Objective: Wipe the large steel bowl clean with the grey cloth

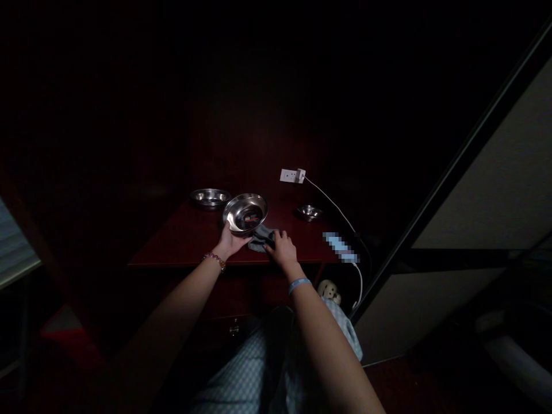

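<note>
My left hand (230, 242) grips the near rim of a shiny steel bowl (245, 211) and holds it tilted up off the dark red desk (181, 241), its inside facing me. My right hand (282, 248) is closed on a crumpled grey cloth (260, 238) lying on the desk just below the bowl. The two hands are close together near the desk's front edge. A beaded bracelet is on my left wrist and a light blue band on my right.
A second steel bowl (210, 198) rests at the back left of the desk and a small one (309, 213) at the right. A white wall socket with a plug (293, 175) feeds a white cable (332, 207) running to a blurred-out object (340, 246). A dark sloping frame (452, 172) stands at right.
</note>
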`<state>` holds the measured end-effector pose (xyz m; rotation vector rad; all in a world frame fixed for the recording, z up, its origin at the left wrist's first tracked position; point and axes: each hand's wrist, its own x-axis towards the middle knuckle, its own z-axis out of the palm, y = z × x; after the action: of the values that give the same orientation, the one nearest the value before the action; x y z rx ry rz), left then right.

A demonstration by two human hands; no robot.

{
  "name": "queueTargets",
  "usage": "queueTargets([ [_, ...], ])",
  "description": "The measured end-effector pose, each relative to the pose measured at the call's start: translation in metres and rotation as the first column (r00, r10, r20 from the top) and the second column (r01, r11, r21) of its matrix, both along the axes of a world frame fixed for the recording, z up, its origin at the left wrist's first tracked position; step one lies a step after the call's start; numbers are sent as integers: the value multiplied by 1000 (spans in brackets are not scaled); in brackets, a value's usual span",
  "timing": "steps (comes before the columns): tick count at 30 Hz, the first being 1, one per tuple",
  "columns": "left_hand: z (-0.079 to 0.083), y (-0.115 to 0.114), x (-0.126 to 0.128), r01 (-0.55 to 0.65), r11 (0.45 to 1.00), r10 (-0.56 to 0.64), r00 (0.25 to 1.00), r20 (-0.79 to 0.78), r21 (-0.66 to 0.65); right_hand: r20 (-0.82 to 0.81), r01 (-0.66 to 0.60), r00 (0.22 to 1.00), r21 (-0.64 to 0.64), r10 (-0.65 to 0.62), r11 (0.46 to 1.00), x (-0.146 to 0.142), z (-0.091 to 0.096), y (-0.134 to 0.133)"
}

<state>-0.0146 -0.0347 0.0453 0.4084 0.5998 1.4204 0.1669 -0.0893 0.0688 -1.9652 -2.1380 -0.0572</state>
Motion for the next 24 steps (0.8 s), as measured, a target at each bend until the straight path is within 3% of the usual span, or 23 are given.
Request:
queueTargets([
  [9,-1,1,0,-37,999,37,999,16,-2,8,44,999,31,-44,999,-4,-5,1],
  [16,-7,9,-6,52,998,-51,998,29,-22,40,71,996,78,-74,994,-11,-12,6],
  [24,-9,11,-5,63,997,-64,997,37,34,31,81,996,134,-86,988,-16,-17,15],
])
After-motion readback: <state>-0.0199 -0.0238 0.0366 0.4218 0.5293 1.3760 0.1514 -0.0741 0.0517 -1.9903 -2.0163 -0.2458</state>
